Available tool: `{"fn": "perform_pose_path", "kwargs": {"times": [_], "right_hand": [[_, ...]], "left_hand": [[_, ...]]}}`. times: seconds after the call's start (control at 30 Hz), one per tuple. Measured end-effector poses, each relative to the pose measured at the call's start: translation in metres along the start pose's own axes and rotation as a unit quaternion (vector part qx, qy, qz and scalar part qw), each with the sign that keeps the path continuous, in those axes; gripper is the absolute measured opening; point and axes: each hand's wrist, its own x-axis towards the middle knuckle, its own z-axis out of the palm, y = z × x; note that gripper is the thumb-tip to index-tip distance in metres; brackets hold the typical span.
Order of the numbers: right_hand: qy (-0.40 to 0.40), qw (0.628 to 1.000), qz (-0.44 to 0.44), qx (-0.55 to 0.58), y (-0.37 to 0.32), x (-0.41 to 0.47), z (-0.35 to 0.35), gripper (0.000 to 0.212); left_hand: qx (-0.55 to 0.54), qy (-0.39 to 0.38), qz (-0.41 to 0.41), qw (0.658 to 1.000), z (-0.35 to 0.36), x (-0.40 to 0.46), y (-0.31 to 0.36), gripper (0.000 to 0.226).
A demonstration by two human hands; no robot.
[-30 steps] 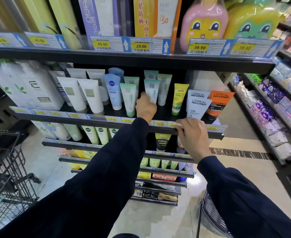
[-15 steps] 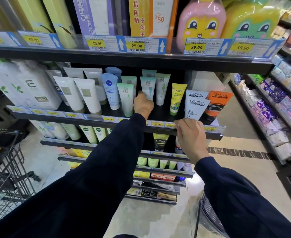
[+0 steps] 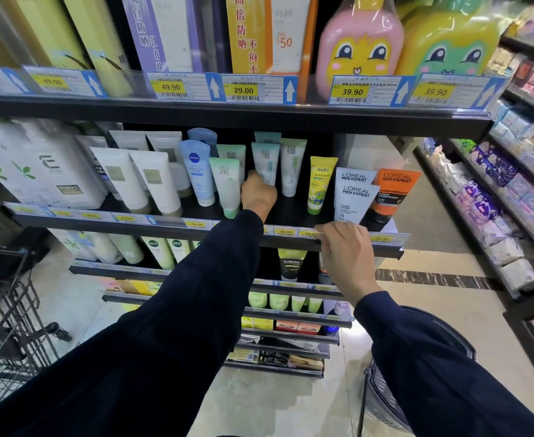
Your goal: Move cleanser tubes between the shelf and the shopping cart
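- Cleanser tube [image 3: 265,162], pale teal and white, stands cap-down on the middle shelf [image 3: 294,212], between a green-capped tube [image 3: 227,184] and a white-green tube [image 3: 292,165].
- Left hand [image 3: 258,193] reaches deep into the shelf, fingers curled around the lower part of the cleanser tube; the grasp itself is partly hidden behind the knuckles.
- Right hand [image 3: 346,250] rests on the shelf's front price rail [image 3: 385,239], fingers hooked over its edge, below the white L'Oreal Men Expert tube [image 3: 355,200].
- Shopping cart [image 3: 4,310] stands at far left on the floor.
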Motion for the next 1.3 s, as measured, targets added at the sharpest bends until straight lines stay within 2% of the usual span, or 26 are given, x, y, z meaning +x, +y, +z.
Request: {"fn": "perform_pose_path", "kwargs": {"times": [0.53, 0.8, 1.0, 1.13, 1.3], "right_hand": [[-0.014, 1.0, 0.011, 0.011, 0.002, 0.004, 0.0, 0.025], [-0.009, 0.999, 0.011, 0.042, 0.001, 0.004, -0.001, 0.025], [0.021, 0.994, -0.042, 0.102, -0.027, 0.005, -0.013, 0.022], [-0.027, 0.987, -0.091, 0.129, -0.063, 0.011, -0.02, 0.026], [-0.12, 0.965, -0.154, 0.174, -0.126, 0.011, -0.009, 0.037]], "left_hand": [[0.078, -0.017, 0.002, 0.997, -0.011, -0.036, 0.007, 0.036], [0.204, -0.025, 0.12, 0.971, -0.026, -0.095, -0.001, 0.032], [0.236, 0.017, 0.193, 0.952, -0.058, -0.147, -0.031, 0.047], [0.313, 0.056, 0.201, 0.927, -0.089, -0.168, -0.072, 0.048], [0.387, 0.094, 0.128, 0.908, -0.144, -0.194, -0.126, 0.054]]}}
